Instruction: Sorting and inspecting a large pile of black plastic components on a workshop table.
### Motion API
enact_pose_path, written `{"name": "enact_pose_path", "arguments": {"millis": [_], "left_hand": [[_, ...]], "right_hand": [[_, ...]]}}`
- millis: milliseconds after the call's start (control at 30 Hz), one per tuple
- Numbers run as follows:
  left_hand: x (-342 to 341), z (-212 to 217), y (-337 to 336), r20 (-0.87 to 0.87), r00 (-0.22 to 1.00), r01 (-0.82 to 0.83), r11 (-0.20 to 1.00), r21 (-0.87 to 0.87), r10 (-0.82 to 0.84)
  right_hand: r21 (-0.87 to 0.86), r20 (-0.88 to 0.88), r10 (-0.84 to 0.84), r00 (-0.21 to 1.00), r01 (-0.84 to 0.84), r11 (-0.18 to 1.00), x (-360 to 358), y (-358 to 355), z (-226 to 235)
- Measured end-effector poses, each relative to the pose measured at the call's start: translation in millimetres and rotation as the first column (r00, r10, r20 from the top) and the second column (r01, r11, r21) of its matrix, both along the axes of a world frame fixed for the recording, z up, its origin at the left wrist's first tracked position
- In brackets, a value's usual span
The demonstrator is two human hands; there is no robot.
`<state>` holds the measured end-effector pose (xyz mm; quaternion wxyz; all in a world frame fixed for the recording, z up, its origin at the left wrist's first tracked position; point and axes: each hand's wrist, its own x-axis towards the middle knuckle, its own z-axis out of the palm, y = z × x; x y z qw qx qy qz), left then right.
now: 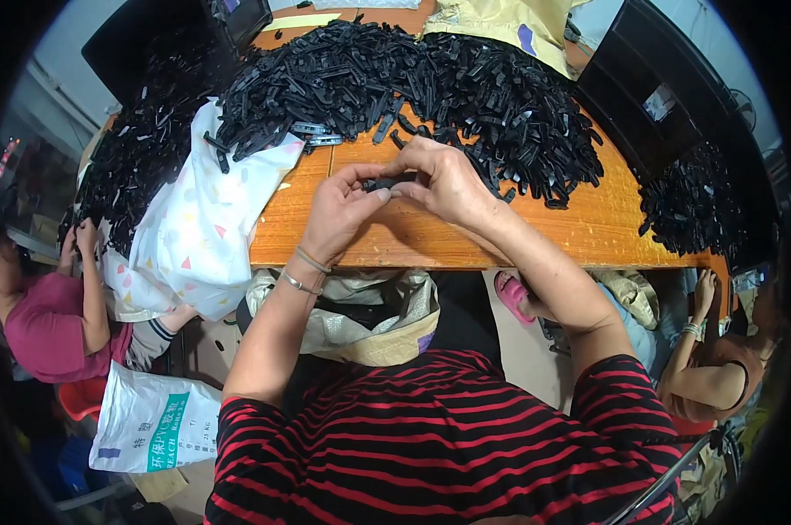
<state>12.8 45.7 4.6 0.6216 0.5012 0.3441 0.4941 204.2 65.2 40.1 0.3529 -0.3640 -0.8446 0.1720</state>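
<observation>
Over the near part of the wooden table, my left hand and my right hand meet. Their fingertips pinch a small black plastic part from both sides. Much of that part is covered by my fingers, so its exact kind is unclear. Just beyond my hands spreads a large heap of black, clip-like plastic pieces, with more curved black pieces on its right side. A few greyish pieces lie at the heap's near edge.
An open woven sack sits below the table edge at my lap. White patterned sheeting drapes over the table's left. Dark upright panels stand at both sides. One person works at left, another at right.
</observation>
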Motion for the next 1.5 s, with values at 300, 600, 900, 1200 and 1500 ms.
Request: {"name": "enact_pose_path", "arguments": {"millis": [300, 600, 900, 1200, 1500], "left_hand": [[2.0, 19.5, -18.4, -0.239, 0.954, -0.096, 0.942, 0.322, 0.179], [-2.0, 16.5, -27.4, -0.202, 0.976, -0.034, 0.969, 0.244, 0.085], [-47.9, 9.8, -73.3, -0.643, 0.718, 0.366, 0.930, 0.024, -0.266], [16.7, -3.1, 24.6, -0.704, 0.520, 0.220, 0.721, 0.658, 0.484], [40.2, -26.6, 97.6, -0.700, 0.286, 0.407, 0.578, 0.707, 0.655]], "right_hand": [[-0.323, 0.036, -0.111, 0.993, 0.117, 0.939, -5.5, -5.0, 5.0], [-0.349, -0.033, -0.106, 0.994, 0.088, 0.933, -8.4, -14.9, -15.7], [-0.471, 0.050, 0.297, 0.954, -0.239, 0.849, 2.4, -64.1, -39.0], [0.153, 0.298, -0.440, 0.847, 0.413, 0.898, 53.1, 7.2, -40.1], [0.029, 0.451, -0.284, 0.846, 0.304, 0.952, 53.6, 27.9, -49.1]]}}
